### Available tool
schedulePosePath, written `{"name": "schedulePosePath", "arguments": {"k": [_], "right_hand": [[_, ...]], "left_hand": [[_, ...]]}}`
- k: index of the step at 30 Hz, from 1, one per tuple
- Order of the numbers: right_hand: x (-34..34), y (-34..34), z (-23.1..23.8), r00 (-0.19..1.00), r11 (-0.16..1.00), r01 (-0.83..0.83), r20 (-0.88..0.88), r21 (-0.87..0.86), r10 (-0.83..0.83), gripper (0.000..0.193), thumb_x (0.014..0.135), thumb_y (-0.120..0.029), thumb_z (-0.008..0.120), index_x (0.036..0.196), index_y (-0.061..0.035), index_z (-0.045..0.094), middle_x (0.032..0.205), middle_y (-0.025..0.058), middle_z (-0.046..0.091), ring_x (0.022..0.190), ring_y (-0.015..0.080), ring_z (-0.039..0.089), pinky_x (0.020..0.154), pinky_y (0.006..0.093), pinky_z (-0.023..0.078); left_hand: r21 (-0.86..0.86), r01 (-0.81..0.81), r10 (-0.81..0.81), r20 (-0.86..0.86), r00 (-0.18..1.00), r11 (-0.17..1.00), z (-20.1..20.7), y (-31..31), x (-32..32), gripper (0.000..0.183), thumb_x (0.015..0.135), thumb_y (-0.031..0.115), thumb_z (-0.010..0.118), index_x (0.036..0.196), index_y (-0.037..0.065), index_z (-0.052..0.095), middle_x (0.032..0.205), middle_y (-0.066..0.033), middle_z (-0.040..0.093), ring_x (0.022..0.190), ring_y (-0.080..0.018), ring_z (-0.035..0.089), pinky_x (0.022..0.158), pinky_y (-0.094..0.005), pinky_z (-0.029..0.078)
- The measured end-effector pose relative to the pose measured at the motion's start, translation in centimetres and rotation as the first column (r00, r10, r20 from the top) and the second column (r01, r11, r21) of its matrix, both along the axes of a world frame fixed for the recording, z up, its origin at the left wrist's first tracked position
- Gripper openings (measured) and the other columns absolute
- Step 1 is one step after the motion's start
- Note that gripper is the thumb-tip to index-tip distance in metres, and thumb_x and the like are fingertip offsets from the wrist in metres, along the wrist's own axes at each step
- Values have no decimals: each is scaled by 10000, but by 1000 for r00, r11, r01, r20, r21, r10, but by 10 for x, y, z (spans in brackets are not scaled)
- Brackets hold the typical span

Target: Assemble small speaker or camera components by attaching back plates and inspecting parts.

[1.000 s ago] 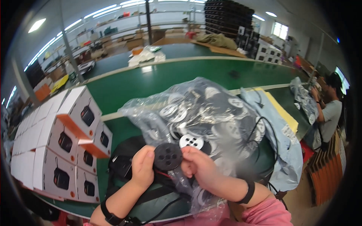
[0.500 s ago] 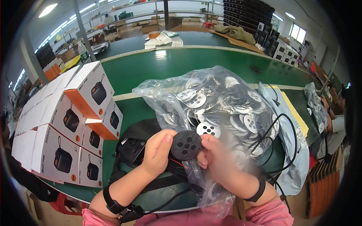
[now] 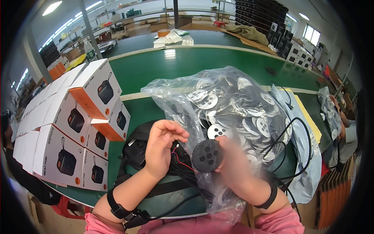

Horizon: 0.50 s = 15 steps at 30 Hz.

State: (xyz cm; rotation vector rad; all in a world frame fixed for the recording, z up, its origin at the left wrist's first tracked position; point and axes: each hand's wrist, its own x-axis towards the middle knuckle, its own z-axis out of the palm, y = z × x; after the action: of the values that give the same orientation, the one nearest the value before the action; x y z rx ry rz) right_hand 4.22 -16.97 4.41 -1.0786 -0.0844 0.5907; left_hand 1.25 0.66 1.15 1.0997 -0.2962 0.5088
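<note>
Between thumb and fingers, my right hand (image 3: 236, 162) grips a round black foam disc (image 3: 207, 155) with several holes in it; the hand is partly blurred. To its left, my left hand (image 3: 163, 146) is raised with fingers apart, touching nothing. Just beyond them lies a large clear plastic bag (image 3: 171, 95) full of similar discs, many showing white faces with dark holes. One white disc (image 3: 219, 132) lies near the bag's opening, right behind the held one. A black bag (image 3: 136, 146) with a thin red wire (image 3: 179, 156) sits under my left hand.
Stacked white and orange product boxes (image 3: 64, 154) stand at the left. A grey plastic mailer (image 3: 298, 156) and black cables (image 3: 309, 150) lie at the right on the green table (image 3: 152, 70). Another person's arm (image 3: 344, 121) is at the far right, by a similar bag.
My left hand has let go of the black disc and opened, moving slightly left. My right hand now holds the disc alone, a little farther right.
</note>
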Motion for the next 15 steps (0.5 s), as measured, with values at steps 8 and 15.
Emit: {"name": "schedulePosePath", "arguments": {"k": [8,15], "right_hand": [[8,0,-11,995,997,-70,74,-19,71,194,864,-216,425,863,-54,531,649,-10,503,495,66,387,455,211,303],[7,1,-22,997,989,-43,-55,144,52,190,862,-224,431,870,-58,524,667,-12,506,519,65,398,473,210,307]], "left_hand": [[-550,654,-668,216,712,519,26,-5,-19,197,730,99,543,870,123,407,852,-47,418,775,-219,461,574,-284,415],[-497,704,-704,232,671,507,30,-18,-27,201,763,10,524,849,142,400,800,-32,421,677,-192,464,491,-257,396]]}}
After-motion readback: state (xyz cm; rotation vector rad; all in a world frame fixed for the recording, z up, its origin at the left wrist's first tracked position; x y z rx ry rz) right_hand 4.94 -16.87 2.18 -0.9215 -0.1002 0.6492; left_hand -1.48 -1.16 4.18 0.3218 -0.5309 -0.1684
